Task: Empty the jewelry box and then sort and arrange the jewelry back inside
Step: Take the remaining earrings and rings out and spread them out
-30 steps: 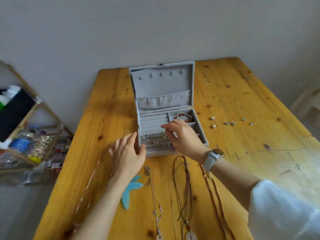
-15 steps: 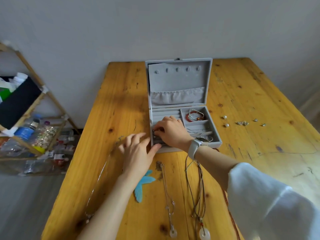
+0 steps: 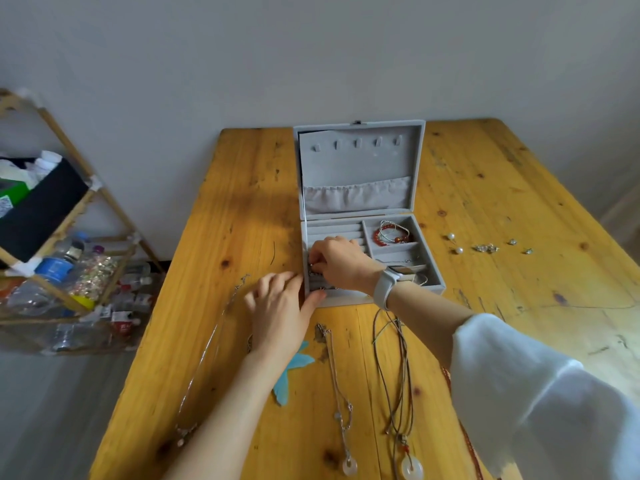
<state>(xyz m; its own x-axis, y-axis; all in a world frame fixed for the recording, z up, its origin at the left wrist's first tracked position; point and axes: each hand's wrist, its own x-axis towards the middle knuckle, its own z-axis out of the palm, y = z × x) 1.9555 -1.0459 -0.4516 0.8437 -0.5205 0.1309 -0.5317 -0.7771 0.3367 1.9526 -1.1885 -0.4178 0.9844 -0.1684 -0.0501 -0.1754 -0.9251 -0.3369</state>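
Observation:
A grey jewelry box [image 3: 433, 271] stands open on the wooden table [image 3: 235, 209], lid upright. My right hand [image 3: 337, 261] reaches into its left ring-roll section and pinches a small silver piece [image 3: 313, 270] there. My left hand [image 3: 280, 311] rests flat against the box's front-left corner, fingers straight. A red bead bracelet and a silver one [image 3: 391, 233] lie in the back right compartment. Several necklaces [image 3: 341, 393] with round white pendants lie on the table in front of the box.
Pearl and silver earrings [image 3: 485, 245] are scattered on the table right of the box. A turquoise leaf-shaped piece [image 3: 291, 375] lies under my left forearm. A thin chain [image 3: 207, 348] stretches along the left side. A bamboo shelf [image 3: 62, 244] with bottles stands left of the table.
My right hand moved left across the box to the ring rolls' left end and curled onto a silver piece. My left hand moved up against the box corner. The view shifted left.

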